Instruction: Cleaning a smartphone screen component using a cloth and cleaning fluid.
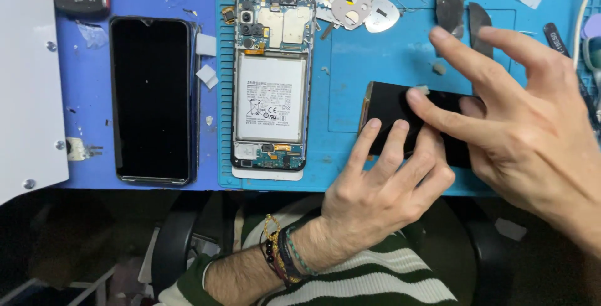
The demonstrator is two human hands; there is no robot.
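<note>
Nearest the camera, the left hand (pixel 382 187) lies spread, its fingertips pressing flat on the near edge of a dark rectangular glass panel with a coppery left edge (pixel 391 115). The panel lies on the blue silicone work mat (pixel 350 87), right of centre. The right hand (pixel 519 112) comes in from the right, fingers fanned, index fingertip set on the panel's upper face near a small pale scrap. Neither hand pinches anything.

Step in hand, by judgement: the panel is steadied and its surface worked or checked by fingertip. The next move appears to call for firm hold-down from the left hand and a light, controlled touch from the right, since thin glass may crack under uneven load.

Farther left lies an opened smartphone with exposed white battery and circuit boards (pixel 271 80). Beyond it, off the mat, rests a black-screened phone (pixel 151 96).

At the far edge sit silver metal shields and loose small parts (pixel 363 8).

Hidden: the panel's right end lies under the right hand; whether it is a screen or a back cover cannot be told.
</note>
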